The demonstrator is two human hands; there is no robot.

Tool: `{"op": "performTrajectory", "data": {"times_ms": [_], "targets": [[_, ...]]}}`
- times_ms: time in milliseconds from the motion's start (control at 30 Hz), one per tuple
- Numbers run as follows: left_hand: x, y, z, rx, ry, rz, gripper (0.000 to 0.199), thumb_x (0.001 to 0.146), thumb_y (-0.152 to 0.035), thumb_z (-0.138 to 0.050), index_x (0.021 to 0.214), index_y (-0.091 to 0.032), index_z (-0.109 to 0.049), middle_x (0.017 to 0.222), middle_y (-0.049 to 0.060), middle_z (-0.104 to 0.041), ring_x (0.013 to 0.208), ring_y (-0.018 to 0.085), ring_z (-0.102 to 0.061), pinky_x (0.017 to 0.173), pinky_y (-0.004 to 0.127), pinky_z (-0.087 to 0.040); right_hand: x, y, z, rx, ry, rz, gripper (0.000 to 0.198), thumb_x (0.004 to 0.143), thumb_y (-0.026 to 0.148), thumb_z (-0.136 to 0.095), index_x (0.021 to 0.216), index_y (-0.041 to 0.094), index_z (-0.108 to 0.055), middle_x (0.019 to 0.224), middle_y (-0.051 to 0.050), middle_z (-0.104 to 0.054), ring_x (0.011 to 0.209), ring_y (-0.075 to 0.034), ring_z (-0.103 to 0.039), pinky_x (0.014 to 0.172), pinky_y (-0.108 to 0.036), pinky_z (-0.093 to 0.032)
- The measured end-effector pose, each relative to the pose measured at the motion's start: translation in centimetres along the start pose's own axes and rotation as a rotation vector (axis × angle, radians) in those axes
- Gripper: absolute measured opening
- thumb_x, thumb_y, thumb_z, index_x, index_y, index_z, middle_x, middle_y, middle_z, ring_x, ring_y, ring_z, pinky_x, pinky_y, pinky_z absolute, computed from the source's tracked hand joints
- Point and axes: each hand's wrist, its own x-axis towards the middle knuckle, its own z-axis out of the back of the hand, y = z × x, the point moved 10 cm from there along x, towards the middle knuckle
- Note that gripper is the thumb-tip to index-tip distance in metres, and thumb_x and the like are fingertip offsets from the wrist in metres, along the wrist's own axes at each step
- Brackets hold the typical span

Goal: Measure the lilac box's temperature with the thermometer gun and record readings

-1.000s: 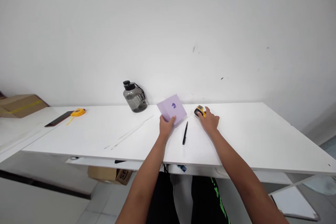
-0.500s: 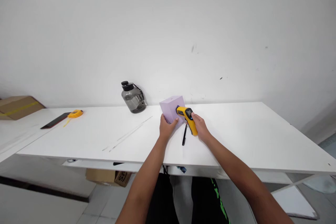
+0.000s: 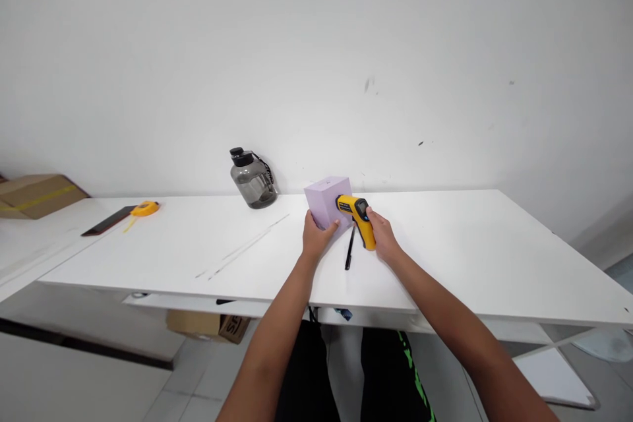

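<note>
My left hand (image 3: 317, 235) grips a light purple box (image 3: 321, 201) low on its near side, with the thumb across the front corner. In my right hand (image 3: 383, 235) is a yellow and black infrared thermometer (image 3: 364, 231), held by its pistol-shaped handle. Its nose points left at the box's right face, touching it or very close; I cannot tell which. Between my hands a black pen (image 3: 349, 252) lies on the white table (image 3: 469, 257).
A grey jug bottle (image 3: 253, 183) with a black lid stands by the wall, left of the box. Farther left lie a yellow tape measure (image 3: 146, 208) and a dark flat strip (image 3: 109, 221). A cardboard box (image 3: 37, 198) sits at the far left; another carton (image 3: 198, 322) is below the tabletop.
The view has shifted slightly, so most things appear a little higher and farther right. Both hands keep their hold on the box and thermometer, whose nose remains at the box's right face.
</note>
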Motion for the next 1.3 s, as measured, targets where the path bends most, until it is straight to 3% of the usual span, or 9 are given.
{"op": "performTrajectory", "data": {"times_ms": [400, 633, 1300], "targets": [[0.1, 0.6, 0.0, -0.034, -0.016, 0.008, 0.073, 0.064, -0.046, -0.085, 0.123, -0.023, -0.05, 0.122, 0.009, -0.062, 0.112, 0.024, -0.061, 0.091, 0.035, -0.05, 0.6, -0.5, 0.7, -0.007, -0.023, 0.019, 0.062, 0.071, 0.074, -0.071, 0.094, 0.017, -0.077, 0.089, -0.01, -0.078, 0.089, -0.026, -0.073, 0.079, -0.035, -0.057], [0.1, 0.0, -0.1, 0.072, 0.0, -0.048, 0.071, 0.066, -0.05, -0.083, 0.122, -0.024, -0.049, 0.12, 0.008, -0.06, 0.108, 0.024, -0.06, 0.086, 0.036, -0.049, 0.6, -0.2, 1.0, 0.015, -0.038, 0.02, 0.06, 0.072, 0.072, -0.071, 0.093, 0.016, -0.076, 0.087, -0.01, -0.078, 0.088, -0.026, -0.074, 0.081, -0.036, -0.058], [-0.2, -0.6, -0.3, 0.133, -0.004, -0.087, 0.071, 0.066, -0.052, -0.082, 0.121, -0.025, -0.047, 0.116, 0.007, -0.059, 0.108, 0.025, -0.059, 0.086, 0.038, -0.049, 1.3, -1.1, 0.4, 0.017, 0.067, 0.026, 0.071, 0.071, 0.084, -0.061, 0.104, 0.022, -0.069, 0.096, -0.007, -0.077, 0.076, -0.023, -0.069, 0.069, -0.035, -0.055]]}}
